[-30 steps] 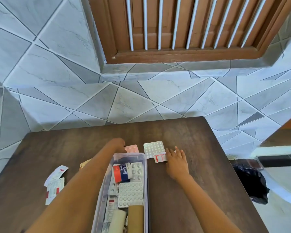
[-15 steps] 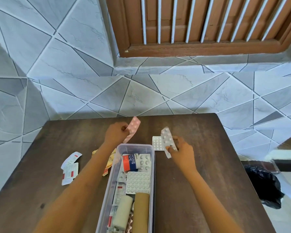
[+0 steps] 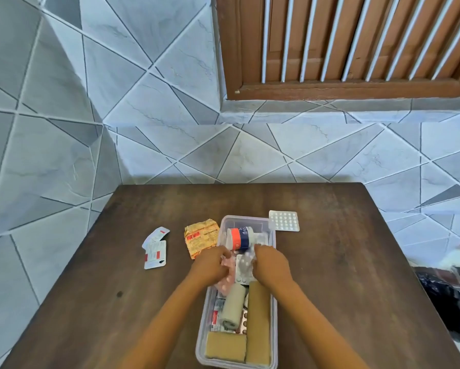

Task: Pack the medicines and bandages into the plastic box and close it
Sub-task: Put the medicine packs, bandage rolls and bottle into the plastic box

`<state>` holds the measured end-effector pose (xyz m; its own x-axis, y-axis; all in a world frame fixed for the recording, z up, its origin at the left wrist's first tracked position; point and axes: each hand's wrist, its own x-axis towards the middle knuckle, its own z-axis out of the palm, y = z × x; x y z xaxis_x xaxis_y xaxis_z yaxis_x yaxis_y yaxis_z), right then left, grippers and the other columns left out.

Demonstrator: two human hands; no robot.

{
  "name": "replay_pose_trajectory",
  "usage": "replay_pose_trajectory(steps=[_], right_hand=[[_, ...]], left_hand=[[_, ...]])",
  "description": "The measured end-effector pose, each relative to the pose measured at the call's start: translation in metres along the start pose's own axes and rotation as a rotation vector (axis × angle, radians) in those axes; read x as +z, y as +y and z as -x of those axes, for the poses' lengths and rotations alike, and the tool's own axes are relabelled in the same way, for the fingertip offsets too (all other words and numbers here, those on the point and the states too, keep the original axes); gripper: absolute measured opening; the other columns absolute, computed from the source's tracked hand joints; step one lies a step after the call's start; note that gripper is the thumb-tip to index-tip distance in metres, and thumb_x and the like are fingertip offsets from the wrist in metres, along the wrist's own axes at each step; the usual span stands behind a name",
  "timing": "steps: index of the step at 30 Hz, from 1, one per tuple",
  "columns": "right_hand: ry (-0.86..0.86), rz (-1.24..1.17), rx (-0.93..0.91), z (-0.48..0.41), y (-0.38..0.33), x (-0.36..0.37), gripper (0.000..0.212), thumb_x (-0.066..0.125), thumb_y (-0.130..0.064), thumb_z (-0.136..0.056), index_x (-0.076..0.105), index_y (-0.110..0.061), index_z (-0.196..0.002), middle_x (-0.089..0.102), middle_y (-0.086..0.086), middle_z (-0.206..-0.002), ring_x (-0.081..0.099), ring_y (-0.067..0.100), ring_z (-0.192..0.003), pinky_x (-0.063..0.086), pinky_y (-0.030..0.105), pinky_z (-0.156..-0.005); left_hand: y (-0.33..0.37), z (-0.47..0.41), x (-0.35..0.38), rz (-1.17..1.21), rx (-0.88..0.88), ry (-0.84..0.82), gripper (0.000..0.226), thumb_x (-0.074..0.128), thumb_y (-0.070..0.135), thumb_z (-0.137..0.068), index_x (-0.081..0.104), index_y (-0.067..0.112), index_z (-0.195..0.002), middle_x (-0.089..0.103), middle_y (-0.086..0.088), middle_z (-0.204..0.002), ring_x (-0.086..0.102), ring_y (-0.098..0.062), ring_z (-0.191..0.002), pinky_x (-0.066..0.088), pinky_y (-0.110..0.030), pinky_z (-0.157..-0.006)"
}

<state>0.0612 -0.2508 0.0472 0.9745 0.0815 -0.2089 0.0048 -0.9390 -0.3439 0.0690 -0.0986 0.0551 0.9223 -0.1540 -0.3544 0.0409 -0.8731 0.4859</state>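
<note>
A clear plastic box [image 3: 273, 307] lies lengthwise on the dark wooden table [image 3: 343, 262], holding bandage rolls [image 3: 258, 320], an adhesive tape roll [image 3: 240, 237] and pill strips. Both hands are over the box's middle. My left hand [image 3: 210, 265] holds a pink blister strip [image 3: 227, 275] down into the box. My right hand [image 3: 270, 265] holds a silvery blister strip [image 3: 243, 267] beside it. A white blister sheet [image 3: 284, 221] lies on the table by the box's far right corner. A yellow foil packet [image 3: 202, 239] and white sachets [image 3: 155, 249] lie left of the box.
A tiled wall rises behind the table, with a wooden shutter [image 3: 356, 43] above. A dark bag [image 3: 447, 302] sits on the floor off the table's right edge. No lid is in view.
Both hands lifted their strips off the table near the box's far end and brought them down into the box. The camera tilted, so the table sits lower in view.
</note>
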Motion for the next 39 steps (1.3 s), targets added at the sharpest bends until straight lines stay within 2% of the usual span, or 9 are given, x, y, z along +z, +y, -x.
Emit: replay_pose_trajectory(steps=[3, 7, 13, 18, 21, 25, 29, 35, 39], right_hand=[[0.015, 0.236, -0.017, 0.000, -0.002, 0.002, 0.026, 0.045, -0.007, -0.087, 0.057, -0.006, -0.110, 0.061, 0.014, -0.119, 0.046, 0.030, -0.120, 0.039, 0.036, -0.095], [0.041, 0.334, -0.045, -0.001, 0.002, 0.006, 0.030, 0.049, -0.013, -0.085, 0.054, -0.008, -0.114, 0.058, 0.013, -0.122, 0.042, 0.029, -0.121, 0.034, 0.038, -0.097], [0.105, 0.175, -0.099, 0.000, 0.015, 0.002, 0.043, 0.030, -0.026, -0.093, 0.046, -0.012, -0.130, 0.048, 0.004, -0.141, 0.024, 0.025, -0.140, 0.021, 0.040, -0.111], [0.045, 0.354, -0.074, -0.008, 0.022, 0.010, 0.053, 0.041, -0.022, -0.092, 0.029, -0.009, -0.141, 0.017, 0.010, -0.156, 0.000, 0.031, -0.146, -0.002, 0.048, -0.118], [0.048, 0.415, -0.085, -0.009, 0.024, 0.009, 0.053, 0.040, -0.026, -0.093, 0.029, -0.007, -0.141, 0.016, 0.011, -0.157, -0.004, 0.033, -0.145, -0.006, 0.048, -0.117], [-0.056, 0.502, -0.105, -0.017, 0.022, 0.018, 0.050, 0.046, -0.037, -0.091, 0.045, -0.012, -0.134, 0.039, 0.011, -0.148, -0.006, 0.031, -0.145, -0.009, 0.047, -0.117], [-0.076, 0.562, -0.096, -0.025, 0.017, 0.025, 0.042, 0.044, -0.040, -0.092, 0.057, -0.015, -0.124, 0.044, 0.012, -0.145, -0.006, 0.032, -0.145, -0.010, 0.049, -0.116], [0.102, 0.299, -0.125, -0.016, 0.030, 0.017, 0.053, 0.047, -0.038, -0.091, 0.037, -0.015, -0.138, 0.015, 0.012, -0.157, -0.004, 0.030, -0.146, -0.013, 0.041, -0.114], [0.306, -0.096, -0.042, -0.002, 0.052, 0.013, 0.060, 0.047, -0.031, -0.093, 0.022, -0.011, -0.144, 0.021, 0.009, -0.155, 0.014, 0.024, -0.145, 0.002, 0.033, -0.117]], left_hand=[[0.004, 0.002, 0.007, -0.053, 0.031, 0.072, 0.041, 0.047, 0.003, -0.087, 0.053, 0.009, -0.128, 0.060, -0.015, -0.129, 0.055, -0.030, -0.118, 0.046, -0.032, -0.092], [0.009, 0.003, 0.013, -0.039, 0.114, 0.091, 0.038, 0.043, 0.002, -0.090, 0.052, 0.002, -0.126, 0.059, -0.020, -0.126, 0.055, -0.034, -0.117, 0.046, -0.036, -0.096], [0.011, 0.000, 0.018, 0.062, 0.101, 0.097, 0.040, 0.046, -0.002, -0.089, 0.049, -0.001, -0.128, 0.053, -0.020, -0.129, 0.052, -0.032, -0.118, 0.042, -0.032, -0.097], [0.008, -0.005, 0.030, -0.241, 0.128, 0.000, 0.048, 0.046, 0.003, -0.090, 0.037, 0.004, -0.136, 0.047, -0.017, -0.135, 0.049, -0.031, -0.124, 0.045, -0.036, -0.096], [0.011, -0.003, 0.041, -0.461, 0.118, 0.033, 0.054, 0.038, -0.001, -0.094, 0.020, -0.004, -0.145, 0.022, -0.023, -0.152, 0.028, -0.034, -0.140, 0.038, -0.040, -0.107], [0.015, -0.003, 0.037, -0.714, 0.158, 0.106, 0.036, 0.038, 0.007, -0.095, 0.052, -0.002, -0.127, 0.034, -0.018, -0.146, 0.028, -0.032, -0.135, 0.024, -0.041, -0.112], [0.010, -0.009, 0.025, -0.844, 0.220, 0.067, 0.029, 0.043, 0.006, -0.094, 0.060, 0.000, -0.117, 0.056, -0.016, -0.128, 0.036, -0.031, -0.129, 0.025, -0.043, -0.109], [0.013, -0.012, 0.018, -0.788, 0.220, 0.056, 0.026, 0.045, 0.011, -0.093, 0.061, 0.007, -0.113, 0.064, -0.012, -0.118, 0.044, -0.028, -0.123, 0.027, -0.043, -0.107], [0.040, -0.033, -0.008, -0.396, 0.324, 0.223, 0.027, 0.047, 0.019, -0.092, 0.067, 0.016, -0.109, 0.069, -0.005, -0.109, 0.062, -0.022, -0.100, 0.048, -0.033, -0.088]])
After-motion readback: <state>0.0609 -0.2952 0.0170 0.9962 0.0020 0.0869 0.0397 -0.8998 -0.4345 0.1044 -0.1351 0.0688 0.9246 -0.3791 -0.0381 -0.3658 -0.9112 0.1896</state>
